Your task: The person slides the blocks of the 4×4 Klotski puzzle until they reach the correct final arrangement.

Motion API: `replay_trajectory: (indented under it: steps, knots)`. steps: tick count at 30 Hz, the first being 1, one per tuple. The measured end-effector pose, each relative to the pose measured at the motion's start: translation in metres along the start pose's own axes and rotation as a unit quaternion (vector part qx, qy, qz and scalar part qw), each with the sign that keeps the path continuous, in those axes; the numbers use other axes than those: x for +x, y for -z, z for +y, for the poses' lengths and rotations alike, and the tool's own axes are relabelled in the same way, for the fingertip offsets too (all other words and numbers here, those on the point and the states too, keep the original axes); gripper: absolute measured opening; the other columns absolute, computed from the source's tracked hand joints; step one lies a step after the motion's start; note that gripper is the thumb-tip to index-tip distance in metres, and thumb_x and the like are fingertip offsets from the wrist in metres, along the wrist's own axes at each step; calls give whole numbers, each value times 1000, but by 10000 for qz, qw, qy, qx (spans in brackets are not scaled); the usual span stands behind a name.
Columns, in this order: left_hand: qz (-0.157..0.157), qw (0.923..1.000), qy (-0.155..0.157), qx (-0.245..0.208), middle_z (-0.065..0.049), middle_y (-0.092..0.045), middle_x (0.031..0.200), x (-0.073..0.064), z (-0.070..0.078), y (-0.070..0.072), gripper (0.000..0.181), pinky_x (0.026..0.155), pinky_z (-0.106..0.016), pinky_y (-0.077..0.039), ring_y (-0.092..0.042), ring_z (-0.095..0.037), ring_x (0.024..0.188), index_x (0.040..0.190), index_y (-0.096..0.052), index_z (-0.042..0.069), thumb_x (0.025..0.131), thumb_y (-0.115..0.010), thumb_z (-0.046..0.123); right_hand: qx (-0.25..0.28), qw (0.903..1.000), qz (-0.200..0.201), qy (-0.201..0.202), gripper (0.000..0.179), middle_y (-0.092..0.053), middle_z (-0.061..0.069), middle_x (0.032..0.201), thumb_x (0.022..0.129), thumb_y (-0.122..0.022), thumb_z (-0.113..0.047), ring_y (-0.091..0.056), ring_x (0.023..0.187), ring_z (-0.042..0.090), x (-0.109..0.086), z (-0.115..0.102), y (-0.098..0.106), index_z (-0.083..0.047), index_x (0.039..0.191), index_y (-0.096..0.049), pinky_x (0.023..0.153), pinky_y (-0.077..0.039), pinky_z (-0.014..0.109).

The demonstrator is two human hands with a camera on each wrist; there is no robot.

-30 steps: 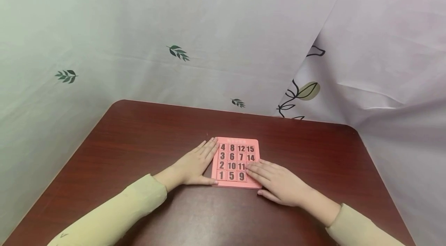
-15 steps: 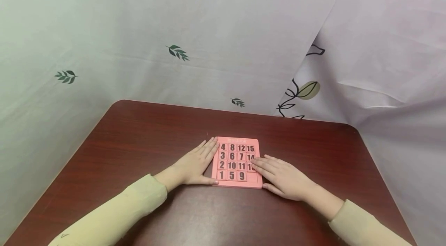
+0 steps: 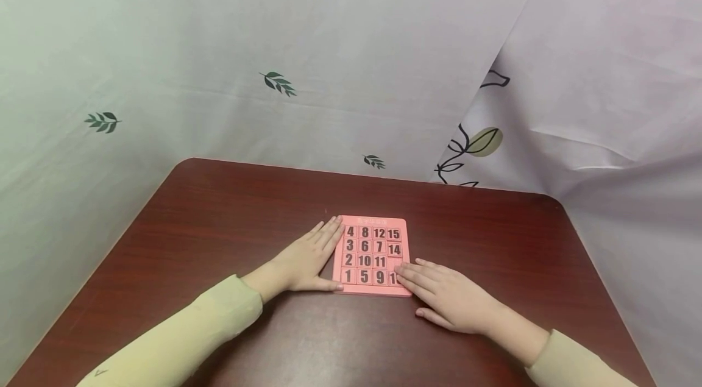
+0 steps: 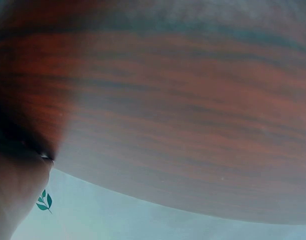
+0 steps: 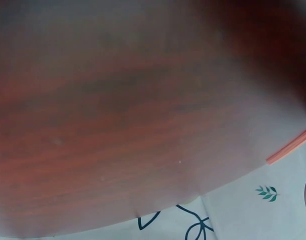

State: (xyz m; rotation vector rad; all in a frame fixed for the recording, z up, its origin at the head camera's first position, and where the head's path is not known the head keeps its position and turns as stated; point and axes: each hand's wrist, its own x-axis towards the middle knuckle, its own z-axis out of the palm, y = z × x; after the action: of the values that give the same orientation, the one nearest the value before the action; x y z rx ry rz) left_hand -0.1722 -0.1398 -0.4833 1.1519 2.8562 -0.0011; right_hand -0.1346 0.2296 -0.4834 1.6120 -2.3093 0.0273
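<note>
A pink number slide puzzle lies flat on the table, its tiles marked with black numerals. My left hand rests along its left side, fingers straight at the upper left edge and thumb touching the lower left corner. With nearly straight fingers, my right hand touches the bottom right tile; only a "1" of its number shows past the fingertips. A gap stands above that tile, right of the 11, below the 14 tile. In the right wrist view the puzzle's edge appears at the right; the left wrist view catches only part of the left hand.
The dark red-brown wooden table has rounded far corners. Behind it hangs a pale curtain with leaf prints, and a second draped cloth meets it at the right.
The right hand moved from the 11's row up and right, then back down. The tile under its fingertips slid down into the bottom right space. The left hand stayed in place.
</note>
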Motion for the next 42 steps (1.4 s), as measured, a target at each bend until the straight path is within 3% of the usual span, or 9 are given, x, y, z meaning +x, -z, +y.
replay_trajectory:
  steps: [4, 8, 13, 18, 22, 36, 42]
  knots:
    - [9, 10000, 7, 14, -25, -13, 177, 0, 0, 0, 122, 136, -47, -22, -16, -36, 166, 167, -19, -6, 91, -56, 81, -32, 10000, 27, 69, 59, -59, 6, 157, 108, -52, -47, -56, 146, 23, -2, -3, 0, -6, 152, -58, 136, -19, 33]
    - [35, 10000, -21, -9, -26, -13, 177, 0, -1, 0, 121, 136, -48, -21, -16, -37, 166, 166, -20, -7, 91, -57, 81, -1, 10000, 58, 14, 59, -60, 7, 156, 108, -54, -47, -57, 145, 23, -1, 2, 1, -6, 151, -58, 136, -18, 32]
    - [46, 10000, -54, -26, -27, -13, 176, 0, 0, -1, 122, 136, -47, -21, -16, -37, 166, 166, -19, -7, 91, -57, 80, 119, 9993, -42, -344, 61, -59, 8, 157, 106, -59, -47, -58, 145, 26, 4, 14, 0, -6, 151, -58, 136, -15, 31]
    - [68, 9999, -73, -22, -27, -12, 176, -1, 0, -2, 122, 136, -47, -22, -17, -37, 166, 166, -19, -7, 91, -58, 80, 149, 9968, -276, -741, 64, -57, 7, 160, 101, -67, -45, -55, 148, 24, 10, 27, -1, -9, 153, -57, 128, -34, 39]
    - [72, 9999, -77, -43, -27, -12, 176, -1, 0, -2, 122, 136, -47, -21, -16, -37, 166, 167, -18, -7, 91, -58, 80, 164, 9957, -418, -805, 67, -56, 7, 161, 99, -71, -42, -54, 149, 25, 14, 32, -2, -8, 154, -56, 122, -44, 45]
    - [52, 10000, -37, -22, -27, -12, 176, -1, 1, 2, 122, 136, -48, -21, -16, -38, 166, 166, -19, -7, 91, -57, 81, 271, 9973, -308, -609, 62, -58, 7, 158, 106, -60, -48, -56, 147, 27, 9, 20, -2, -8, 153, -57, 120, -47, 47]
    - [34, 10000, -28, -24, -26, -12, 177, -1, 1, 1, 121, 136, -47, -21, -16, -37, 166, 167, -19, -6, 91, -56, 81, 329, 9977, -205, -562, 61, -60, 6, 156, 104, -63, -48, -57, 145, 25, 5, 12, -1, -8, 150, -60, 119, -46, 47]
